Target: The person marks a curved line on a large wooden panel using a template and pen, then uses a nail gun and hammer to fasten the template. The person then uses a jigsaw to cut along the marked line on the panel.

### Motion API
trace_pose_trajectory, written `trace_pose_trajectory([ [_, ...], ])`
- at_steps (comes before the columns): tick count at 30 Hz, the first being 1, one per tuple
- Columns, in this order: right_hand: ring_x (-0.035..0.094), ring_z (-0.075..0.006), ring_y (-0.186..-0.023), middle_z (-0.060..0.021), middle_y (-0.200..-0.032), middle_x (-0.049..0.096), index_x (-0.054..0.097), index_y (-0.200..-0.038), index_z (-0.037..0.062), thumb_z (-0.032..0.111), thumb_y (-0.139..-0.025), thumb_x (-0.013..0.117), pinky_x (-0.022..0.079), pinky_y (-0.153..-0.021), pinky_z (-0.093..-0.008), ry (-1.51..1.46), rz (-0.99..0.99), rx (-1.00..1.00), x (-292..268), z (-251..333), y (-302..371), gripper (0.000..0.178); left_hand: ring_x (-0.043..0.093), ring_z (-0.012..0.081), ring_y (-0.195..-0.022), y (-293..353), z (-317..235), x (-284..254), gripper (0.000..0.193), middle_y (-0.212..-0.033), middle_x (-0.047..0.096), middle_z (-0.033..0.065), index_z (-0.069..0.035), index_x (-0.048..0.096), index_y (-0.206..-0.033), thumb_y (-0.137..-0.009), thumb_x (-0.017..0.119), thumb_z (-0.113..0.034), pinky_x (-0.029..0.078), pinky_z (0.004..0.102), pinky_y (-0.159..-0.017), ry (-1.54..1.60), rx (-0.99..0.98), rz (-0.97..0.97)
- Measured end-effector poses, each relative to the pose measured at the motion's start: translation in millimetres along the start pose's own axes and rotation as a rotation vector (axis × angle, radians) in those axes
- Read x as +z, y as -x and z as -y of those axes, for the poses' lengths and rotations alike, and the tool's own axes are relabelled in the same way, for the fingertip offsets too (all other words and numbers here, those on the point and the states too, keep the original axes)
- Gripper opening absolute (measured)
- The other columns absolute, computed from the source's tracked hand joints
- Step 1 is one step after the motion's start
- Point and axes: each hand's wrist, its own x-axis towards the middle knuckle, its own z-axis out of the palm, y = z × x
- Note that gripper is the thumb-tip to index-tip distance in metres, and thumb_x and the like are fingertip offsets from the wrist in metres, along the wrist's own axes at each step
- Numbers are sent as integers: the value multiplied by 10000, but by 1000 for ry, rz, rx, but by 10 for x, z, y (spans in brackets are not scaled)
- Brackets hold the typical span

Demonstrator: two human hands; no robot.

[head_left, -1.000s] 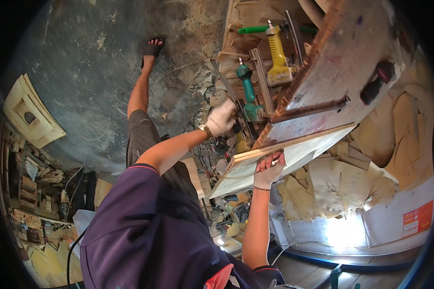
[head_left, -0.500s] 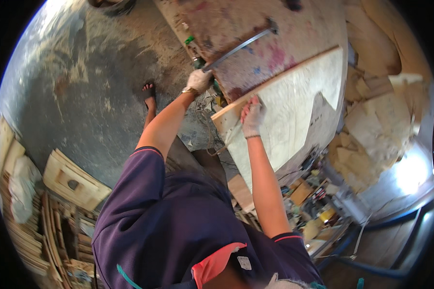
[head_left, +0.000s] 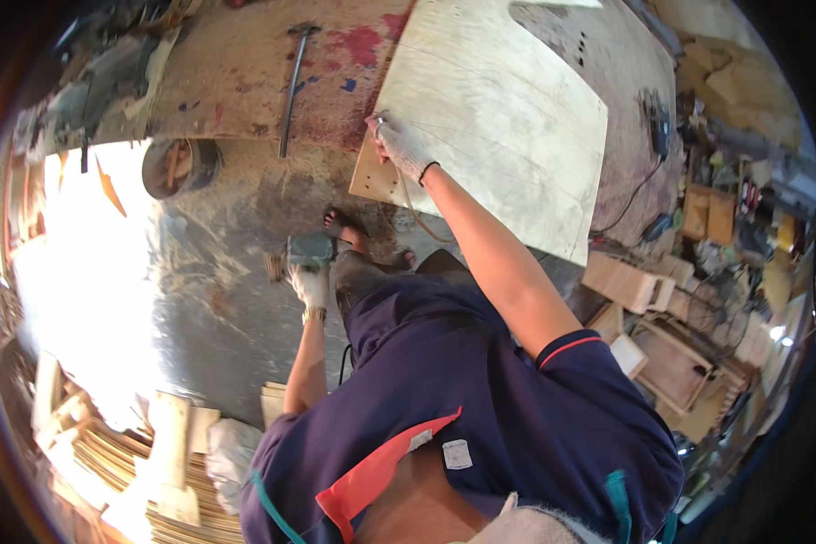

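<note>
My gloved left hand point(head_left: 310, 288) is low at my left side, over the floor. It is closed round a dark green power tool point(head_left: 311, 249), whose exact kind is hard to tell. My gloved right hand point(head_left: 403, 150) rests at the left edge of a large pale plywood board point(head_left: 490, 109), fingers curled. Something small and metallic shows at its fingertips, too small to name. A tan hose or cord point(head_left: 419, 210) hangs below that hand past the board's corner. To the left, a long metal bar clamp point(head_left: 294, 91) lies on the paint-stained bench point(head_left: 236, 68).
A round bucket point(head_left: 182, 170) with wood pieces in it stands on the dusty floor by the bench. Stacked wood strips point(head_left: 109, 462) lie at lower left. Right of the board are a corded black tool point(head_left: 655, 125), wooden boxes point(head_left: 627, 283) and shelf clutter.
My view has turned. My left hand has left the bar clamp and now holds the green tool. The wood strip along the board's edge no longer shows; my right hand stays at that edge.
</note>
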Motion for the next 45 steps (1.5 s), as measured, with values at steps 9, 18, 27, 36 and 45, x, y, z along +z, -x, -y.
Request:
trace_pose_trajectory([
  [9,639,-180,-653,-66,-793,684,667,-995,53,344,-1026,630,486,-614,-331,128,19,-291,-707,-360,2101,296,512,127,-539,800,-234,-891,168,-690,606,29,-20,659,-943,-997,719,-167,446,332,-549,881,-252,-168],
  [18,691,-378,-705,-142,-862,721,554,-1475,142,300,-985,677,538,-644,-448,516,-122,-536,-1691,189,3623,529,509,168,-602,1734,-2392,-1322,274,-743,480,-2,-121,511,-856,-1075,584,-269,533,372,-759,1242,489,23],
  [27,641,-287,-597,-79,-834,672,411,-1582,45,118,-795,821,512,-552,-388,388,-276,-1279,-1658,833,4049,890,572,182,-632,2599,-4309,-2092,292,-807,525,27,-139,523,-927,-1092,536,-380,450,413,-857,1608,1169,884],
  [36,674,-263,-598,-48,-764,670,331,-1628,93,128,-805,836,507,-504,-376,140,-185,-1408,-1412,1125,4230,966,578,128,-538,3049,-4461,-2546,220,-714,537,10,-111,497,-893,-1056,577,-236,528,347,-740,1304,1161,1026],
  [45,709,-273,-799,-82,-965,679,547,-1471,149,313,-816,844,588,-675,-383,131,-257,-1181,-1487,1157,4060,738,635,168,-711,2609,-4182,-2003,167,-853,638,78,-85,523,-990,-1033,625,-210,577,380,-764,1476,1070,802],
])
